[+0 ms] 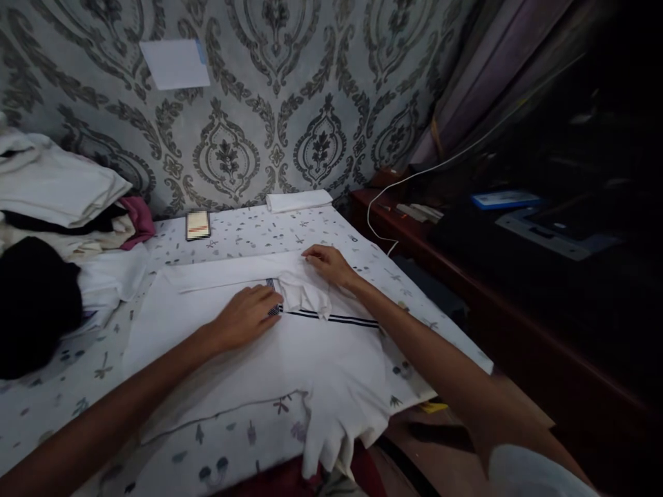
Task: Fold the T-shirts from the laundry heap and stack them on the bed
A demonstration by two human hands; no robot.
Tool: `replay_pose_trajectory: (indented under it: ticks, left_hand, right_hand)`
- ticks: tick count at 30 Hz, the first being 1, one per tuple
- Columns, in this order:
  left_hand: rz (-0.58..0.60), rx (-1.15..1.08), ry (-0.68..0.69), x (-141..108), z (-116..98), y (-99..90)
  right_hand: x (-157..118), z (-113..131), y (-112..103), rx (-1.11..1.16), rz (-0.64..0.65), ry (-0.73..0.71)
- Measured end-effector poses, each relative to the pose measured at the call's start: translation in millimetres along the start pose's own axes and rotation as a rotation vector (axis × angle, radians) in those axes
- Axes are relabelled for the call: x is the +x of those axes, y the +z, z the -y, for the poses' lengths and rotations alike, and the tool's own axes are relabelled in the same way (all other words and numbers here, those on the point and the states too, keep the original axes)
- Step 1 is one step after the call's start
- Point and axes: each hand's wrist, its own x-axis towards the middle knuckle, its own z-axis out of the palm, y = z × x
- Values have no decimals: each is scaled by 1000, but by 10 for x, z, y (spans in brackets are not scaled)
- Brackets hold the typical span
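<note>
A white shirt [222, 366] with dark striped trim lies spread on the patterned bed sheet, one side folded inward in a long strip along its far edge. My left hand [247, 317] rests palm down on it, fingers stretched out beside a striped band. Farther back and to the right, my right hand [330, 264] has its fingers bent together on the white cloth at the fold's far edge. Bunched fabric lies between both hands. Toward me, a crumpled sleeve hangs over the bed's near edge. My right fingertips are partly hidden.
A folded white cloth [299, 201] and a phone [197, 226] lie near the wall. Piled clothes [62, 186] stand at left, with a black item [39, 307] in front. To the right, a white cable [440, 166] runs above a dark red wooden piece of furniture [394, 214].
</note>
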Motion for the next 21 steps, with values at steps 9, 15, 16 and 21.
replay_pose_trajectory:
  ticks: [9,15,16,21]
  left_hand:
    - [-47,-40,-227,196,-135,28]
    - [-19,-93,-332,-67,22,-71]
    - [-12,-87,-344,-78,18,-76]
    - [-49,-23,-330,-58,-44,-80]
  right_hand:
    - [-107,-205,119,-45,-42,-134]
    - [-108,-164,99,-54,17,-185]
    - [-114,-145,97,-61,13,-182]
    - [-382,175,34,-200,-18,-207]
